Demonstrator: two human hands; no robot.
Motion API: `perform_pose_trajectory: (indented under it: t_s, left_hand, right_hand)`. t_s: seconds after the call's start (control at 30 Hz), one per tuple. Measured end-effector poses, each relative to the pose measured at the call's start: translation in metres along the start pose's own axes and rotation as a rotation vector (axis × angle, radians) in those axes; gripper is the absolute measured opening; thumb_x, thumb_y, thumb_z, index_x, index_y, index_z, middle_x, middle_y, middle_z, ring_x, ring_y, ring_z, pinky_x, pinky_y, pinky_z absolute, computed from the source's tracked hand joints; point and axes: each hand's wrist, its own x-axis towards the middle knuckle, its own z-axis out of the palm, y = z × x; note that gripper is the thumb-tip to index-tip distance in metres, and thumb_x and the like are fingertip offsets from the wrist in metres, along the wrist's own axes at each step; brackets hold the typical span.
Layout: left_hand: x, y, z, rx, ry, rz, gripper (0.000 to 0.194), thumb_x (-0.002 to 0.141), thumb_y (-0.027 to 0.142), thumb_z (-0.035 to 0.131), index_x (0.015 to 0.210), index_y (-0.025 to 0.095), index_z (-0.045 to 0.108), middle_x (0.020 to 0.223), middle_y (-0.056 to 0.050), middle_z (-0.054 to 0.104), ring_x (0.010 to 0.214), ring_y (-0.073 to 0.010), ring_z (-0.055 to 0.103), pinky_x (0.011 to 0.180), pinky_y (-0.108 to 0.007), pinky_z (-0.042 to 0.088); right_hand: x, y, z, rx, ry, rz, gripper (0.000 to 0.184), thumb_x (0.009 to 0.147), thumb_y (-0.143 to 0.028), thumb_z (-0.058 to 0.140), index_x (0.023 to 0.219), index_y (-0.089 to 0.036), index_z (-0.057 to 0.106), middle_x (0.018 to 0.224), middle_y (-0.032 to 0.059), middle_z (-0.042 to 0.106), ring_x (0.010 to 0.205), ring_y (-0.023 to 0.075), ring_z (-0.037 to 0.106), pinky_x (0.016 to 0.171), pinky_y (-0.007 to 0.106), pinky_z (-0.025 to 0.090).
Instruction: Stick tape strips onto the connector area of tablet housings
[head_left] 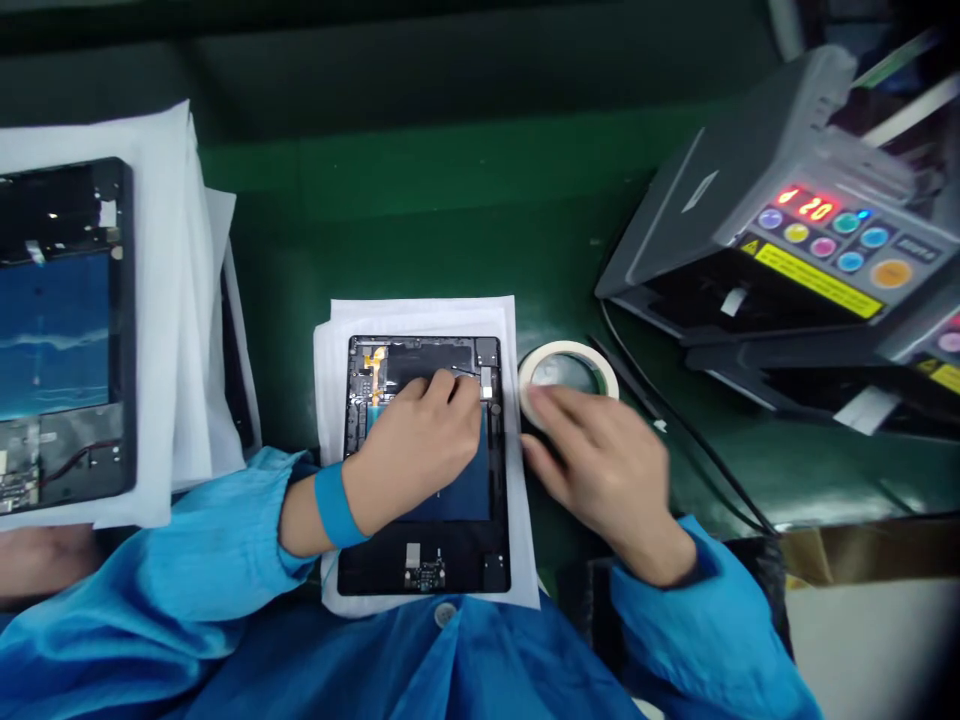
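White sheets (159,300) at the far left bore the outer tablet (52,335), cut off by the edge of view, its blue panel set between dark ends. Farther right, on the green table (420,220), a thinner pile of white paper (336,318) carried the near tablet (375,550), a flat black rectangle with its insides bared. An orange-gold ribbon (377,370) ran down its upper left part, a dark blue panel (454,502) filled the middle, and a small circuit board (426,574) sat by the lower edge.

The left hand (424,435), in a blue wristband (337,505), reached across from the left; its grip was narrow, fingers curled, and whether it pinched anything could not be told. The near tablet lay directly beneath this grip and left of the right hand (607,460), whose blurred grip was slightly parted at a cream tape roll (570,349); whether it held the roll was unclear. Beyond stood a grey machine (739,170) with red digits.
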Motion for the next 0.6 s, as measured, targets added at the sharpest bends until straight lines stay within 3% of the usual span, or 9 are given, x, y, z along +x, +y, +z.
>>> perform_pose_trajectory:
  t_s: [0.07, 0.17, 0.2, 0.33, 0.6]
  left_hand:
    - [0.0, 0.0, -0.001, 0.005, 0.006, 0.009, 0.027, 0.09, 0.003, 0.042, 0.101, 0.006, 0.067, 0.095, -0.012, 0.062, 0.085, -0.0254, 0.06, 0.062, -0.034, 0.049]
    - [0.002, 0.0, -0.002, 0.041, 0.022, 0.0, 0.027, 0.087, 0.0, 0.045, 0.1, 0.006, 0.067, 0.097, -0.013, 0.063, 0.085, -0.0253, 0.059, 0.063, -0.034, 0.05]
    - [0.002, 0.0, -0.003, 0.056, 0.029, -0.003, 0.027, 0.086, -0.001, 0.046, 0.099, 0.006, 0.068, 0.097, -0.013, 0.063, 0.085, -0.0252, 0.059, 0.063, -0.034, 0.05]
    - [0.004, -0.003, -0.003, 0.093, 0.061, 0.009, 0.024, 0.084, -0.002, 0.048, 0.094, 0.007, 0.068, 0.093, -0.012, 0.062, 0.082, -0.0247, 0.057, 0.062, -0.034, 0.049]
    - [0.006, 0.0, -0.003, 0.096, 0.03, -0.01, 0.024, 0.086, -0.001, 0.048, 0.095, 0.008, 0.068, 0.094, -0.012, 0.062, 0.083, -0.0249, 0.057, 0.062, -0.033, 0.049]
  right_hand:
    - [-0.029, 0.024, -0.011, -0.115, 0.222, 0.097, 0.07, 0.08, -0.022, 0.072, 0.146, -0.021, 0.047, 0.105, 0.011, 0.069, 0.088, 0.0242, 0.063, 0.073, 0.036, 0.048]
    - [-0.068, 0.066, -0.027, -0.402, 0.522, 0.176, 0.067, 0.07, -0.023, 0.081, 0.135, -0.021, 0.06, 0.092, 0.0128, 0.07, 0.078, 0.0278, 0.064, 0.066, 0.04, 0.045]
    - [-0.077, 0.078, -0.031, -0.465, 0.538, 0.192, 0.063, 0.071, -0.023, 0.08, 0.131, -0.02, 0.063, 0.091, 0.0142, 0.07, 0.078, 0.0292, 0.064, 0.065, 0.041, 0.044]
    - [-0.091, 0.106, -0.039, -0.585, 0.404, 0.264, 0.053, 0.078, -0.021, 0.073, 0.129, -0.015, 0.063, 0.094, 0.017, 0.071, 0.081, 0.0304, 0.065, 0.066, 0.04, 0.045]
    - [-0.096, 0.132, -0.042, -0.596, 0.521, 0.182, 0.019, 0.076, -0.019, 0.072, 0.094, -0.016, 0.076, 0.077, 0.0096, 0.07, 0.066, 0.02, 0.061, 0.057, 0.034, 0.037]
